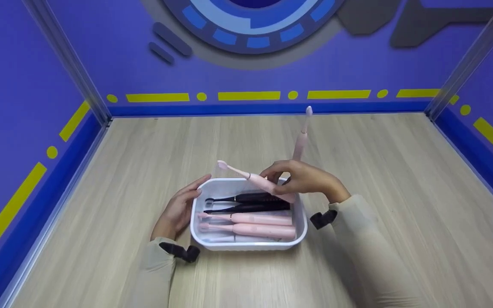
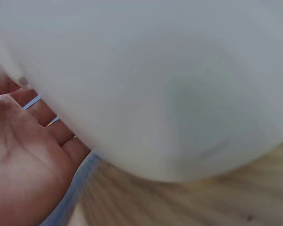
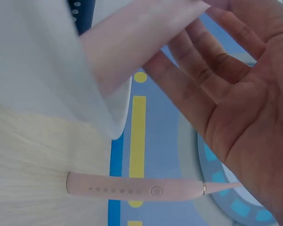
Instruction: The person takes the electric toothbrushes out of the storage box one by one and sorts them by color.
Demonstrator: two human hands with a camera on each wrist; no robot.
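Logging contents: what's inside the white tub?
Two black electric toothbrushes, one partly covered by the held pink toothbrush; two pink ones; a paler one, partly hidden. Anything underneath is covered.

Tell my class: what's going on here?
A person's right grip holds a pink toothbrush tilted at the white bin's rim, while the left grip touches the bin's left side. Two black toothbrushes and more pink ones lie inside. Another pink toothbrush stands upright on the table, beyond the right grip.
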